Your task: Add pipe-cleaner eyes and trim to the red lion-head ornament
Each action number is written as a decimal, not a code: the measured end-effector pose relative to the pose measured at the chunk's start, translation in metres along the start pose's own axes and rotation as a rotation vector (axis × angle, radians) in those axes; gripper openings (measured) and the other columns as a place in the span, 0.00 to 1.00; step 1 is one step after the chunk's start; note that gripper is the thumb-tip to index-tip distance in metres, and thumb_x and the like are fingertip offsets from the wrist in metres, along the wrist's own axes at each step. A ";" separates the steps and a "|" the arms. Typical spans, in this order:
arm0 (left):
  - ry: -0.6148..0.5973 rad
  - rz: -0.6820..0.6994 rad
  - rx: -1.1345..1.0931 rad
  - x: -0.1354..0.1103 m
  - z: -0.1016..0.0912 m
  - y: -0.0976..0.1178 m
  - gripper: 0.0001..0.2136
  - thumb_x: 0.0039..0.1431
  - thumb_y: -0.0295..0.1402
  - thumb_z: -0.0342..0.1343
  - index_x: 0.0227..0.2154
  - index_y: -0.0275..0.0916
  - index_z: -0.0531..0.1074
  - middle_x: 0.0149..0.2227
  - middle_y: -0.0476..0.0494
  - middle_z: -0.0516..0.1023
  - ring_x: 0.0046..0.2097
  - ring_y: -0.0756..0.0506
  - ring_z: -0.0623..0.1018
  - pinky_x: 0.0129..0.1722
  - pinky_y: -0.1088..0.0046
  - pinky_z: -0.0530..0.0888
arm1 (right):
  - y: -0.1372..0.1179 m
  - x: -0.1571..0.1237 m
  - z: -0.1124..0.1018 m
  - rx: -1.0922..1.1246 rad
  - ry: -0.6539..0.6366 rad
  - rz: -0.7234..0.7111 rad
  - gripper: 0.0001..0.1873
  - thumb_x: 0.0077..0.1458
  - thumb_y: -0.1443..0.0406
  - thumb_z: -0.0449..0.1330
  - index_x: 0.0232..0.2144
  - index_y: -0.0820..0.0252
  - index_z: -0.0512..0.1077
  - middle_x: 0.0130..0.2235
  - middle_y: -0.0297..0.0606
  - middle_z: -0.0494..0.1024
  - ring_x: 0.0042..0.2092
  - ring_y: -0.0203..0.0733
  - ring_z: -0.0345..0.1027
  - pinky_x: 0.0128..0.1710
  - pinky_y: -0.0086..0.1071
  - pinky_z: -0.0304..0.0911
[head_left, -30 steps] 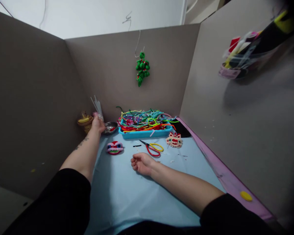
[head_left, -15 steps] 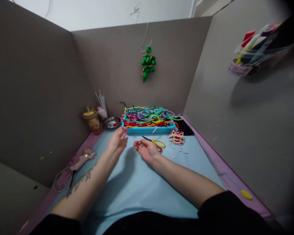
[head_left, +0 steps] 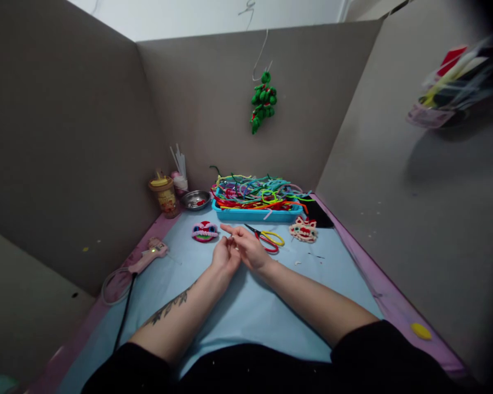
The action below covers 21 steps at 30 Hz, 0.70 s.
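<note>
Since earlier frame, left hand (head_left: 225,257) back from far-left cup, now touching right hand (head_left: 246,249) mid-mat; fingertips pinched together on something tiny, unclear what. Scissors (head_left: 267,238) just right; tray (head_left: 254,214) of fuzzy wires beyond.

Place: craft workstation, walled by grey cardboard partitions (head_left: 66,137).
Evidence: blue tray (head_left: 257,214) of pipe cleaners at 12 o'clock; scissors (head_left: 267,238) beside it; glue gun (head_left: 148,255) at 10 o'clock; finished green piece (head_left: 263,101) hanging above.
</note>
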<state>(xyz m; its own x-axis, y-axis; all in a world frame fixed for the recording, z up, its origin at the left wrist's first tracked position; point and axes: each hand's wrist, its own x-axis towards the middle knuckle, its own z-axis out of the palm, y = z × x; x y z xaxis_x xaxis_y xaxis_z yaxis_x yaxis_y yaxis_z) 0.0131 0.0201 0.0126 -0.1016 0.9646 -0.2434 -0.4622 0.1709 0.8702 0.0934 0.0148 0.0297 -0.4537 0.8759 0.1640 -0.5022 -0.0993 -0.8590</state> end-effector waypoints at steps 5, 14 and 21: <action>0.131 -0.129 -0.259 -0.009 -0.003 0.006 0.05 0.56 0.25 0.50 0.25 0.37 0.64 0.18 0.55 0.59 0.17 0.57 0.62 0.16 0.83 0.62 | -0.021 -0.002 -0.010 -0.352 0.067 -0.163 0.03 0.52 0.67 0.55 0.26 0.58 0.64 0.43 0.38 0.74 0.47 0.41 0.64 0.48 0.34 0.57; -0.034 0.214 0.274 -0.024 -0.012 0.019 0.14 0.45 0.43 0.61 0.29 0.37 0.70 0.15 0.59 0.56 0.16 0.57 0.53 0.15 0.79 0.48 | -0.030 -0.002 -0.033 -0.973 -0.005 -0.504 0.02 0.54 0.67 0.54 0.30 0.55 0.65 0.44 0.44 0.69 0.51 0.49 0.57 0.55 0.45 0.48; -0.017 0.325 0.381 -0.023 -0.015 0.020 0.12 0.47 0.42 0.58 0.26 0.37 0.70 0.17 0.56 0.59 0.18 0.56 0.56 0.18 0.78 0.52 | -0.023 -0.005 -0.033 -0.993 -0.021 -0.494 0.05 0.55 0.67 0.53 0.34 0.54 0.67 0.45 0.45 0.68 0.51 0.50 0.56 0.55 0.46 0.48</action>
<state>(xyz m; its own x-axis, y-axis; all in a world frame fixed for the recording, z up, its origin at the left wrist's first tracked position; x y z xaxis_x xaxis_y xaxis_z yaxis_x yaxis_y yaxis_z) -0.0071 -0.0013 0.0287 -0.1707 0.9828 0.0705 -0.0543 -0.0809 0.9952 0.1321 0.0283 0.0329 -0.3838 0.7057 0.5956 0.1772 0.6893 -0.7025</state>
